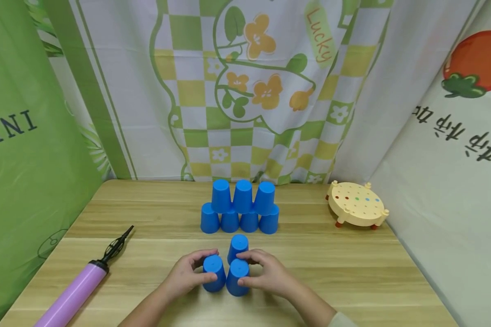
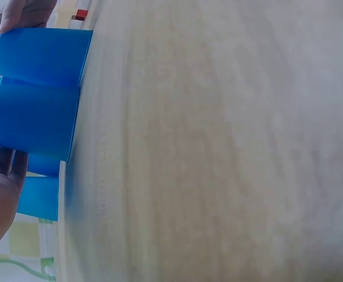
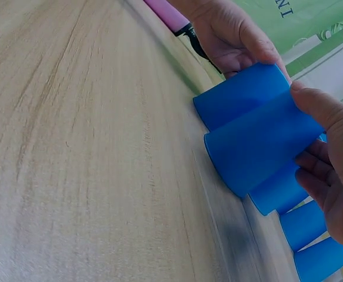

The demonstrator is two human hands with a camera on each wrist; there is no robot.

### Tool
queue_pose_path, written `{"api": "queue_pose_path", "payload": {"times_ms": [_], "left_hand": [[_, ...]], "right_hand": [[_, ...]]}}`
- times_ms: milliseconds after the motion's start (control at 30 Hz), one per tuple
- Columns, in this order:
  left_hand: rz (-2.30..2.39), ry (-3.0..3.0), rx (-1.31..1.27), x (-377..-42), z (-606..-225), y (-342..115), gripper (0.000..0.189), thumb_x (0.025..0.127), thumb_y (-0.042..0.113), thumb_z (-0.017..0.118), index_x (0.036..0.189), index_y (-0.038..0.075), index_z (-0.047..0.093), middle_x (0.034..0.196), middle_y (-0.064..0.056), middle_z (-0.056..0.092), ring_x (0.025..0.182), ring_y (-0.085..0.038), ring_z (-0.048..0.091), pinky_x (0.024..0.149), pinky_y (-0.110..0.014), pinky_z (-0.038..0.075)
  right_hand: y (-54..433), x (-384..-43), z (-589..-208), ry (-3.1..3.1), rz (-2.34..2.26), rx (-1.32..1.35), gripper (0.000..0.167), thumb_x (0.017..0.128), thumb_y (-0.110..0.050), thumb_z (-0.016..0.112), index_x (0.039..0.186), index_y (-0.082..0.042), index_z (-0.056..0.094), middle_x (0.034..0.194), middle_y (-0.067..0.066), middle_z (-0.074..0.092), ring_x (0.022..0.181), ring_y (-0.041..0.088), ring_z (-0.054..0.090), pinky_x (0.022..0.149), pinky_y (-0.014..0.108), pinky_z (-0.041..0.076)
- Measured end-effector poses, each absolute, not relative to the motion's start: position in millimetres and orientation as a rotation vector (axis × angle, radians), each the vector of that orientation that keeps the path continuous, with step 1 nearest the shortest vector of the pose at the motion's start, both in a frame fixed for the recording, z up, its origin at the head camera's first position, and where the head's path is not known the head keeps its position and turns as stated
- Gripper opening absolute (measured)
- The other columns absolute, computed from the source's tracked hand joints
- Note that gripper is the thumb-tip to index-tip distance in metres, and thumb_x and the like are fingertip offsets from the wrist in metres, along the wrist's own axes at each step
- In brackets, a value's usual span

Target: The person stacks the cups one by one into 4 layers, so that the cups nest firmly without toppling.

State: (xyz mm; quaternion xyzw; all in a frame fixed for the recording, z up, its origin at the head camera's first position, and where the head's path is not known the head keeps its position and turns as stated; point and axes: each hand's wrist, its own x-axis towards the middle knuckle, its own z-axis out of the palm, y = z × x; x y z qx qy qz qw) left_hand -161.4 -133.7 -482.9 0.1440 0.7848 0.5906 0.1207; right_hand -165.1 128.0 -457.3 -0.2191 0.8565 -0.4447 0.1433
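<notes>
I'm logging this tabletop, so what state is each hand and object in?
Left cup: upside down, gripped
Right cup: upside down, gripped
Rear cup: upside down
Stacked cups: upside down, three atop four
Left hand: holding left cup
Right hand: holding right cup
Pump: lying on its side
Yellow stand: on its red feet

Blue cups [image 1: 243, 197], ten: four in lower row, three in upper row, three in front. Left hand [image 1: 188, 273], one; right hand [image 1: 271, 274], one. Lilac pump [image 1: 75, 293], one. Cream round stand [image 1: 357, 205], one. Wooden surface [image 1: 352, 263], one.
</notes>
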Motion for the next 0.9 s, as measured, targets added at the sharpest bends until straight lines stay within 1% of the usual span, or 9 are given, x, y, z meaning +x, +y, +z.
{"api": "queue_pose_path", "payload": {"times_ms": [133,233,367,467,567,667,800,900], "left_hand": [[1.717,2.297,0.426,-163.5,-476.2,-132.7,0.064,0.084,0.026,0.078,0.136,-0.002,0.054,0.138,-0.019,0.058,0.129,-0.04,0.053,0.107,-0.057,0.043],[1.733,2.299,0.485,-165.6,-462.3,-132.3,0.062,0.085,0.025,0.077,0.136,-0.002,0.055,0.137,-0.021,0.058,0.128,-0.041,0.054,0.106,-0.056,0.044],[1.765,2.294,0.54,-168.8,-437.2,-132.1,0.06,0.086,0.023,0.077,0.137,0.001,0.055,0.137,-0.023,0.057,0.127,-0.042,0.053,0.103,-0.056,0.047],[1.762,2.315,0.541,-174.3,-416.9,-130.1,0.061,0.085,0.024,0.077,0.139,0.005,0.054,0.139,-0.021,0.057,0.128,-0.042,0.053,0.101,-0.052,0.05],[1.755,2.341,0.538,-184.6,-397.4,-126.7,0.062,0.085,0.024,0.077,0.14,0.007,0.054,0.141,-0.018,0.056,0.13,-0.042,0.051,0.1,-0.05,0.051],[1.763,2.375,0.531,-198.4,-378.5,-122.2,0.062,0.085,0.022,0.077,0.141,0.007,0.053,0.142,-0.017,0.055,0.131,-0.042,0.05,0.1,-0.051,0.051],[1.789,2.466,0.54,-221.0,-355.8,-114.2,0.061,0.085,0.018,0.077,0.14,0.006,0.053,0.141,-0.017,0.056,0.128,-0.038,0.053,0.101,-0.051,0.05],[1.812,2.525,0.55,-239.2,-340.0,-107.8,0.06,0.086,0.017,0.076,0.14,0.006,0.053,0.141,-0.016,0.056,0.126,-0.035,0.056,0.101,-0.048,0.051]], "right_hand": [[131.4,-163.9,-452.7,2.482,-1.297,-0.641,0.054,0.083,-0.037,0.078,0.13,-0.016,0.062,0.131,0.007,0.062,0.119,0.03,0.059,0.1,0.056,0.049],[136.6,-163.2,-443.5,2.493,-1.328,-0.676,0.052,0.083,-0.034,0.078,0.129,-0.015,0.063,0.13,0.007,0.063,0.118,0.029,0.06,0.099,0.056,0.049],[145.2,-164.2,-422.9,2.536,-1.331,-0.775,0.052,0.084,-0.032,0.078,0.129,-0.012,0.063,0.127,0.006,0.065,0.115,0.025,0.062,0.098,0.044,0.052],[151.6,-168.2,-403.2,2.599,-1.309,-0.869,0.051,0.084,-0.03,0.078,0.129,-0.011,0.063,0.124,0.005,0.066,0.111,0.022,0.062,0.095,0.034,0.052],[156.9,-176.1,-383.3,2.674,-1.301,-0.941,0.05,0.083,-0.027,0.079,0.127,-0.009,0.064,0.121,0.006,0.067,0.107,0.021,0.063,0.092,0.031,0.054],[161.8,-188.4,-364.3,2.719,-1.314,-0.93,0.05,0.084,-0.023,0.079,0.128,-0.007,0.063,0.122,0.008,0.067,0.106,0.022,0.063,0.091,0.034,0.055],[167.1,-211.0,-342.3,2.715,-1.401,-0.774,0.052,0.086,-0.021,0.076,0.133,-0.008,0.059,0.128,0.011,0.063,0.114,0.027,0.061,0.097,0.043,0.053],[168.0,-229.5,-326.9,2.728,-1.458,-0.664,0.053,0.088,-0.023,0.074,0.136,-0.01,0.057,0.133,0.013,0.061,0.119,0.031,0.059,0.099,0.047,0.051]]}}
